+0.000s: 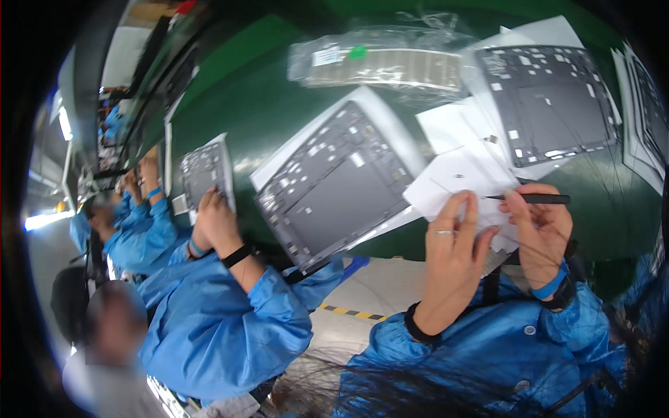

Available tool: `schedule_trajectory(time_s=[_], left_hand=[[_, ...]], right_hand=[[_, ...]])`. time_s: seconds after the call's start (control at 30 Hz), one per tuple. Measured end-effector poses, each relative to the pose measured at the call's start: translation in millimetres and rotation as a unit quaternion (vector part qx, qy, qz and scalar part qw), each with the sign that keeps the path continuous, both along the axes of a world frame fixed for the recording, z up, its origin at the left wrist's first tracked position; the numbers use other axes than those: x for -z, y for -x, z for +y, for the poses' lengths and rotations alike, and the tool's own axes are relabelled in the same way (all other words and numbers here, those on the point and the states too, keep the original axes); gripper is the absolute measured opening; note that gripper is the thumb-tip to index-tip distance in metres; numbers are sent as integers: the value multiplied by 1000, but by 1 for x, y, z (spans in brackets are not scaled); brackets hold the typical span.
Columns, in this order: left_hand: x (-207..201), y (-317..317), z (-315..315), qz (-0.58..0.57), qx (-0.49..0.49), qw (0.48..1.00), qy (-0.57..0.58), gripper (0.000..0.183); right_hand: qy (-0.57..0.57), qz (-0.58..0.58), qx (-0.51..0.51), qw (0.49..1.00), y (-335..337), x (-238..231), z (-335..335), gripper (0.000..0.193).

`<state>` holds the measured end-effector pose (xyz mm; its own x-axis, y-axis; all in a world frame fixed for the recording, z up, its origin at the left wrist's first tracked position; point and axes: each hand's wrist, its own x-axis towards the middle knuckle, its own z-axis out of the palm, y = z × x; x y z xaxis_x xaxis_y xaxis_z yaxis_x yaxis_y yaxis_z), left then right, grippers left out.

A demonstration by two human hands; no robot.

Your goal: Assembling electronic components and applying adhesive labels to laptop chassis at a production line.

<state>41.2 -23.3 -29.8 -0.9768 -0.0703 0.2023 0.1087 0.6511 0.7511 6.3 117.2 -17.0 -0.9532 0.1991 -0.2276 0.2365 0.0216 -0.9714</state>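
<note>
My right hand (542, 233) pinches a pair of black pointed tweezers (547, 199) between thumb and fingers, its thin tip pointing left over a white sheet (435, 187). My left hand (454, 261), with a ring on one finger, grips the near part of that sheet, fingertips on its face and thumb apart from them. A tiny dark piece (458, 175) lies on the sheet just beyond my left fingertips. Behind to the right, a dark grey flat panel (557, 104) with many small white and silver patches rests on white paper.
A larger-looking grey panel (341, 191) lies tilted on paper to the left. Beyond it is a clear plastic bag (383, 66) with strips inside. More panels stand stacked at the right (648, 111). Co-workers in blue smocks (223, 327) sit along the green table (258, 80) at left.
</note>
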Motion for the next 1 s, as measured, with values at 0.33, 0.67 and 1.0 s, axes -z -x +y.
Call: schedule_trajectory(time_s=[0.33, 0.67, 1.0], left_hand=[[-2, -6, -5, -24, -12, 1000, -11, 53], [-16, -1, -8, -74, 22, 997, -10, 45], [-10, -4, -10, -60, 37, 997, 35, 49]], right_hand=[[36, 25, -9, 999, 1, 3, 5, 19], [-23, 44, -26, 998, 6, 1, 6, 21], [-122, 50, -58, 990, 5, -2, -1, 17]])
